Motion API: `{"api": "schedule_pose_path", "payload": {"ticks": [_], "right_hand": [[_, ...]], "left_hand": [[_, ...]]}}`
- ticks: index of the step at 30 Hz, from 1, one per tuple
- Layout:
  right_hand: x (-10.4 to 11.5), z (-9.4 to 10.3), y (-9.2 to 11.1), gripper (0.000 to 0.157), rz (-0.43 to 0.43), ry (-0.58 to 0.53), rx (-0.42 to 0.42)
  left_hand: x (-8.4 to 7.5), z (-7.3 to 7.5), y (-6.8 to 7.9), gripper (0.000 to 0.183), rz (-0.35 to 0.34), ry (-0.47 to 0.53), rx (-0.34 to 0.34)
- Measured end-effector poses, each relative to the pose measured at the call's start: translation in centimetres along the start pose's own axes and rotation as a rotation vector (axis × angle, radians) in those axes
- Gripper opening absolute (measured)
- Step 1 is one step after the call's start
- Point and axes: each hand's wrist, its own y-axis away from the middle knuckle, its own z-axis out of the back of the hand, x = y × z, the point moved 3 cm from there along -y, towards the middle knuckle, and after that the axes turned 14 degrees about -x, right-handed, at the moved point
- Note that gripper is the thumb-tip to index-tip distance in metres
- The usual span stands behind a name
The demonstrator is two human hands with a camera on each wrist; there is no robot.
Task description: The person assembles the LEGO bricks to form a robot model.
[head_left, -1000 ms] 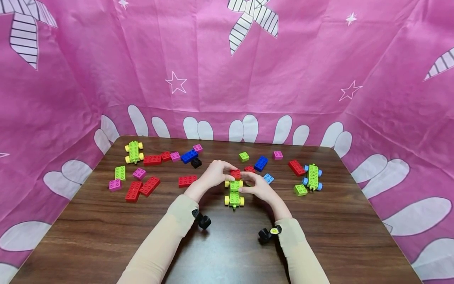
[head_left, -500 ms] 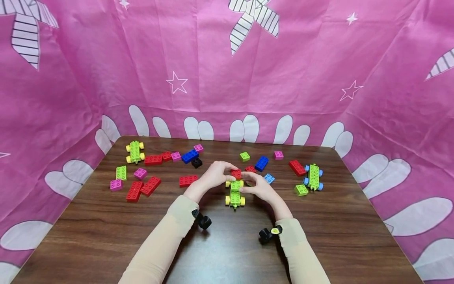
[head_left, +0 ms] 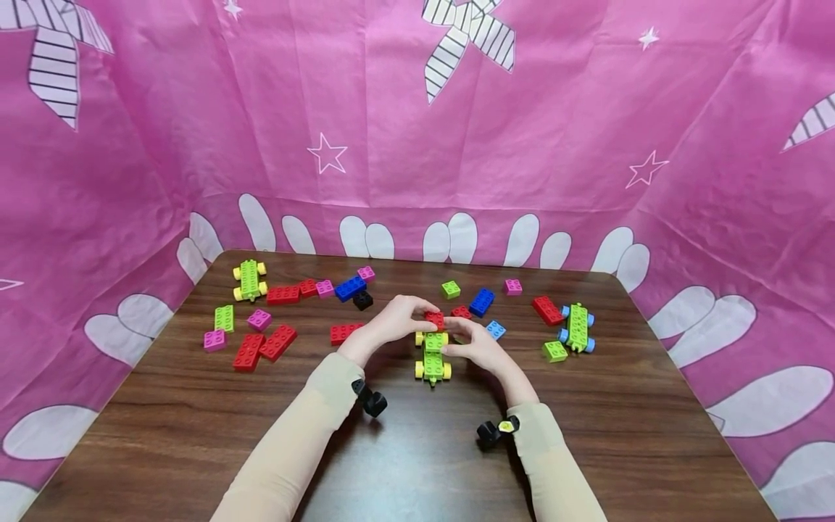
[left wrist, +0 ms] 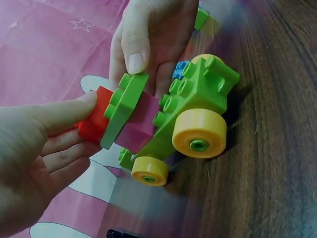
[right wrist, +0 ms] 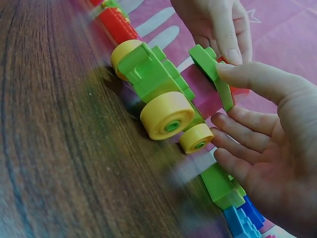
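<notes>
Evidently the work is at a stacking step: a red brick (left wrist: 94,119) sits at the far end of a flat green brick (left wrist: 124,111), which rests above a pink brick (left wrist: 138,126) on a green car base (left wrist: 205,91) with yellow wheels (left wrist: 195,124). That car base stands on the counter (head_left: 417,449), straight ahead of the person and between both hands. The left hand (head_left: 394,321) pinches the red brick between thumb and fingers — a narrow grip — while the right hand (head_left: 479,344) has its thumb and fingers lightly about the flat green brick. Whether the red brick is fully seated I cannot tell, since fingers cover part of the join. As I judge it, the next move calls for a straight, even push on the red brick, with the right hand bracing the flat green brick so nothing tips, then a look at the join before letting go
</notes>
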Motion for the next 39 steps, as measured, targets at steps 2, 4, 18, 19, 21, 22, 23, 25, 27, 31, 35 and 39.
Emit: {"api": "schedule_pose_path", "payload": {"ticks": [2,4,18,19,21,22,23,25,27,31,35,39], "right_hand": [[-0.95,-0.08,-0.37,0.058,0.005,0.002,-0.005],[-1.09,-0.04,-0.37,0.058,0.01,0.003,-0.014],[-0.83,-0.11,-0.33,0.054,0.016,0.002,-0.006],[-0.81,-0.12,-0.33,0.054,0.015,-0.002,-0.004],[-0.86,-0.12,-0.35,0.054,0.012,-0.007,-0.004],[-0.88,-0.12,-0.37,0.054,0.013,-0.003,-0.005],[-0.9,-0.12,-0.37,0.054,0.015,0.0,-0.007],[-0.9,-0.09,-0.35,0.055,0.008,-0.001,-0.014],[-0.87,-0.05,-0.31,0.055,0.005,-0.003,-0.019],[-0.78,-0.01,-0.29,0.057,0.005,-0.033,-0.02],[-0.66,-0.08,-0.24,0.058,0.007,-0.048,-0.017],[-0.75,-0.17,-0.23,0.057,0.008,-0.039,-0.01]], "left_hand": [[0.02,-0.06,-0.06,0.034,0.013,0.004,0.004],[-0.05,-0.05,-0.15,0.033,0.016,0.003,0.006],[-0.28,-0.06,-0.56,0.031,0.03,0.008,0.021],[-0.31,-0.06,-0.55,0.031,0.029,0.006,0.02],[-0.35,-0.07,-0.54,0.031,0.03,0.0,0.018],[-0.37,-0.06,-0.52,0.031,0.031,-0.002,0.018],[-0.37,-0.06,-0.51,0.031,0.035,-0.002,0.017],[-0.41,-0.05,-0.46,0.031,0.047,0.002,0.016],[-0.44,-0.03,-0.43,0.03,0.056,0.003,0.014],[-0.58,-0.02,-0.39,0.029,0.05,-0.015,0.006],[-0.67,-0.04,-0.28,0.029,0.045,-0.028,0.001],[-0.63,-0.18,-0.15,0.031,0.062,-0.03,0.006]]}}
